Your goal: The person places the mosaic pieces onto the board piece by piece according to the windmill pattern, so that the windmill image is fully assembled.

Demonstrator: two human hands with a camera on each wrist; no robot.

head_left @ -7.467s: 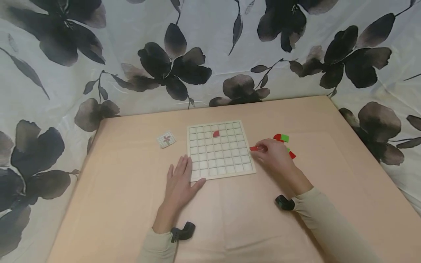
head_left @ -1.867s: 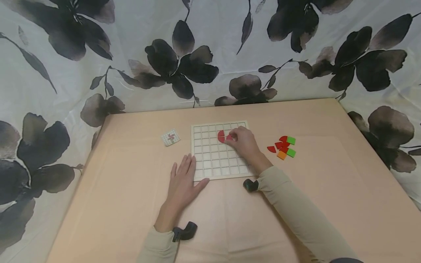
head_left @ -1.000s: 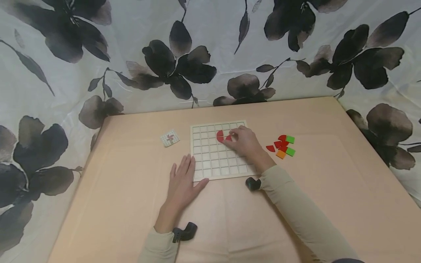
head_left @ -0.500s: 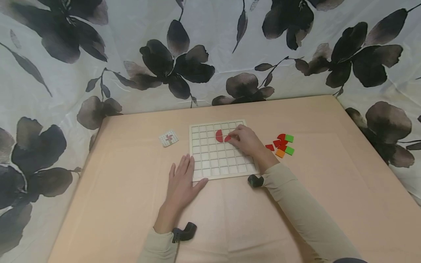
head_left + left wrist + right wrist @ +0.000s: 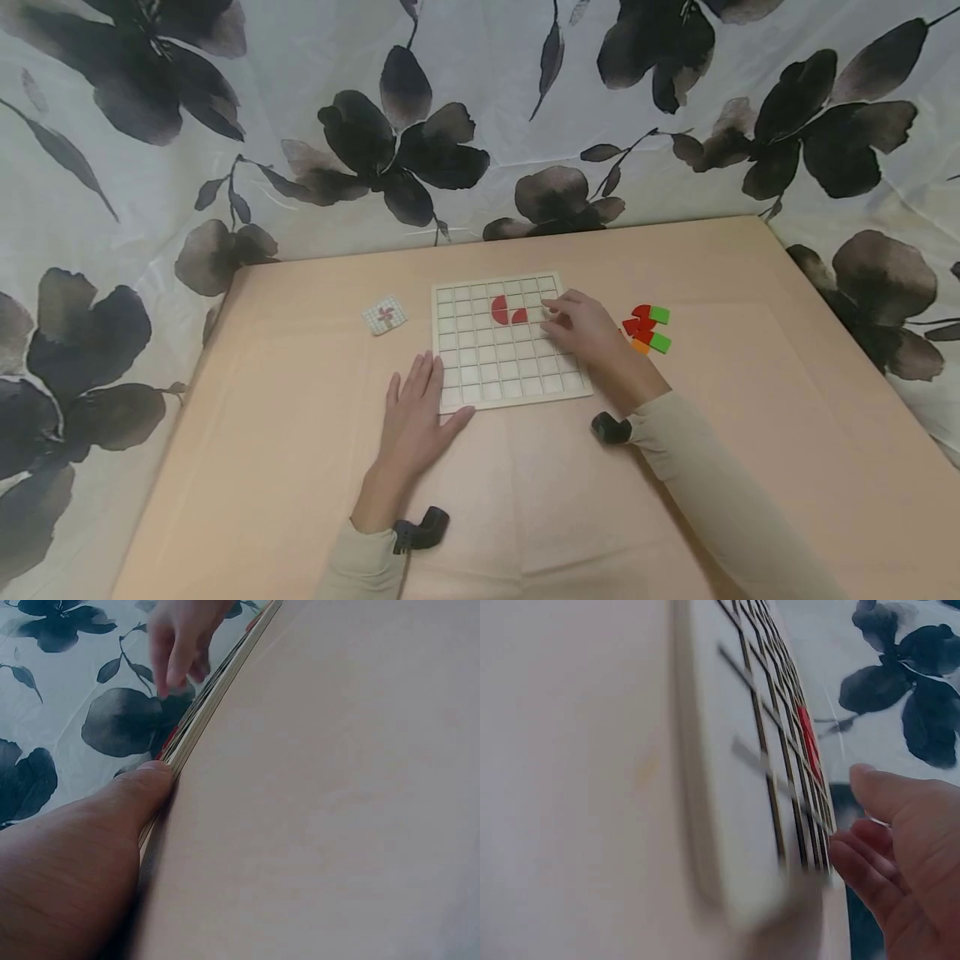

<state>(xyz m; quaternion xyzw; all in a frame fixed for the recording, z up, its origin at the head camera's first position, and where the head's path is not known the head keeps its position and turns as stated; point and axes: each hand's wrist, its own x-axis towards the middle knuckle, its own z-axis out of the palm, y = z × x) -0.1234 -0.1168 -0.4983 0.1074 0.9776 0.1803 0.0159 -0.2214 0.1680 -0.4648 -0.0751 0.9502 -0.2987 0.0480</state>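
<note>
A white gridded board (image 5: pixel 495 367) lies mid-table. Red quarter-round tiles (image 5: pixel 499 310) form a half disc in its upper part, and another red tile (image 5: pixel 519 316) sits just to their right. Over the board's right side hovers my right hand (image 5: pixel 588 333), fingers bent and nothing between thumb and fingertips; the right wrist view shows the gap. My left hand (image 5: pixel 412 417) lies flat with its fingertips along the board's left edge and its thumb at the near left corner. In the left wrist view the thumb (image 5: pixel 142 791) touches the board's edge.
A small card (image 5: pixel 385 316) printed with a red figure on a grid lies left of the board. To the right is a loose cluster of red tiles (image 5: pixel 642 312), green tiles (image 5: pixel 660 342) and an orange tile (image 5: pixel 640 347), partly behind my right hand. A floral cloth (image 5: pixel 300 50) hangs behind the table.
Since the oldest frame, two more red tiles have come onto the board. My right hand has just let go of the right-hand red tile and moved right. The left hand has stayed put.
</note>
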